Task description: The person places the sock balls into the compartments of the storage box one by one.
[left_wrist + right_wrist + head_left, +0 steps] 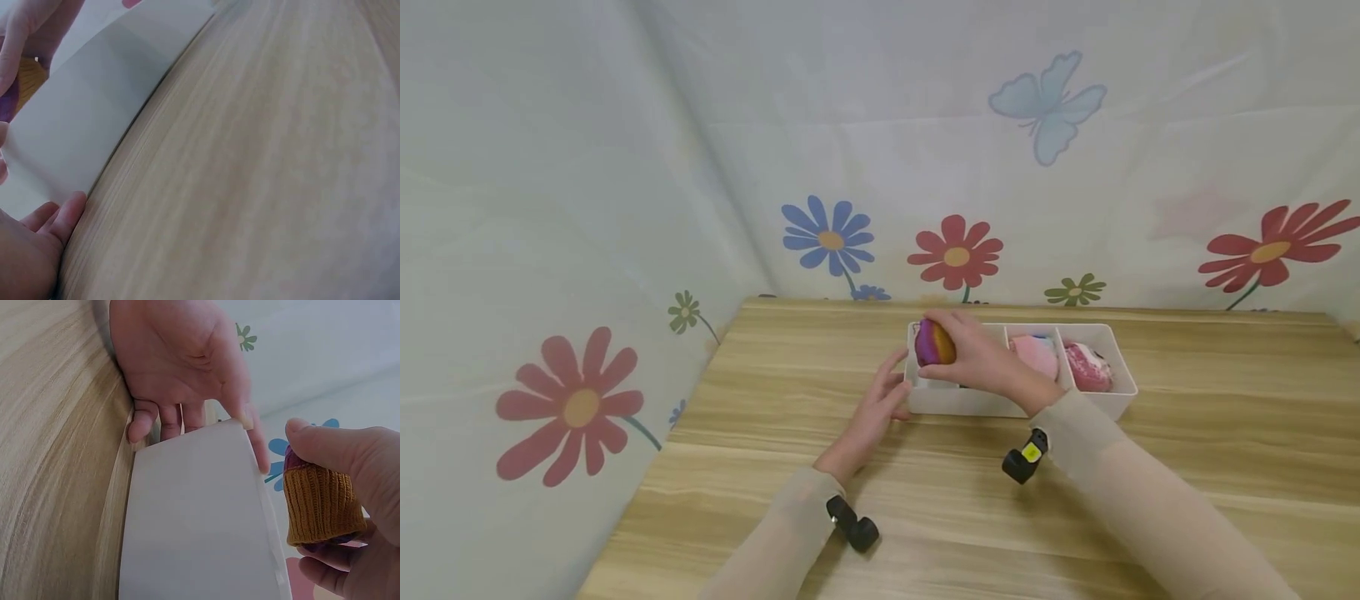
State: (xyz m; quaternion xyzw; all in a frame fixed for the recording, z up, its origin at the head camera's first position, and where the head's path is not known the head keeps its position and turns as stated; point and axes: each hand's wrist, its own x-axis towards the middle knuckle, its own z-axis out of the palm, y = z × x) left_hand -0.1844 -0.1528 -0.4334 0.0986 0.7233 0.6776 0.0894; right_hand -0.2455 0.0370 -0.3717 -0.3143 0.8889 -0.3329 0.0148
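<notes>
My right hand point(981, 358) grips a rolled-up sock point(325, 503) with a mustard ribbed cuff and purple parts. The sock is held above the left end of a white divided box point(985, 404). In the right wrist view the thumb lies on one side of the roll and fingers on the other. My left hand point(872, 412) touches the box's left end, its fingers fairly straight along that wall and one digit at the rim. A pink bundle point(1034, 357) with some blue lies in one compartment. The rightmost compartment holds a dark pink and white bundle point(1088, 367). My right hand hides part of the box's inside.
The box stands near the back edge of a wood-grain table point(1210, 467). Behind and to the left hangs a white curtain point(880, 142) printed with flowers and a butterfly. Black wrist cameras point(853, 525) sit on both forearms.
</notes>
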